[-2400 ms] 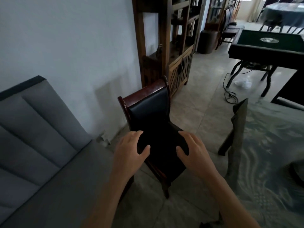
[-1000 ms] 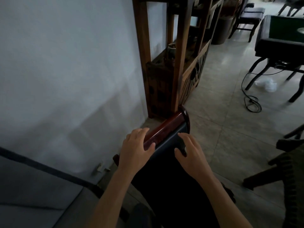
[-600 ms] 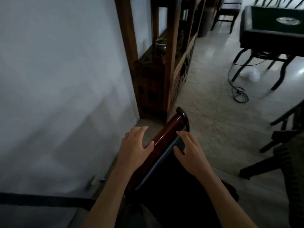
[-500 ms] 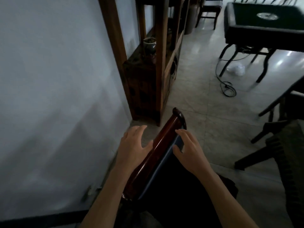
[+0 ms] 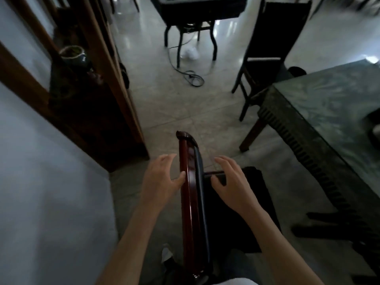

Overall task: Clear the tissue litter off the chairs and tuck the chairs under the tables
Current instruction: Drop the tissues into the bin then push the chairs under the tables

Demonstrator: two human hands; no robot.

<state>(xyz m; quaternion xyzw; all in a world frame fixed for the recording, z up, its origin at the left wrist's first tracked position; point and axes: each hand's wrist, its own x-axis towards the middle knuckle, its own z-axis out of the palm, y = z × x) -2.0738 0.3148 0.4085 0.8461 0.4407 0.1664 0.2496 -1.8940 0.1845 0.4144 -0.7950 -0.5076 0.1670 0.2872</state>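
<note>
The step in hand looked like the tucking of a chair (image 5: 190, 194) toward the table (image 5: 329, 112), not the clearing of litter: no tissue showed on the dark seat (image 5: 246, 206). The chair stood on the floor between the wall (image 5: 41, 182) and the table, its red-brown top rail running away from the camera and its seat facing the table. The left hand (image 5: 162, 179) lay on the wall side of the rail with fingers spread and the thumb touching the wood; the right hand (image 5: 232, 182) hovered over the seat side, fingers loosely bent. Neither hand had closed round anything. A white wad (image 5: 190, 53), possibly tissue, lay on the floor under the far table (image 5: 197, 7), and a second chair (image 5: 273, 48) stood at the near table's end.

The next move probably called for both hands to take hold of the rail and push the chair sideways until the seat slid under the tabletop, keeping clear of the table leg (image 5: 251, 132).

Compared with 0.5 s earlier, the view had swung right: the rail now ran straight ahead instead of slanting, the table filled the right side, and the shelf unit (image 5: 92, 99) had shifted left. The hands kept much the same open pose
</note>
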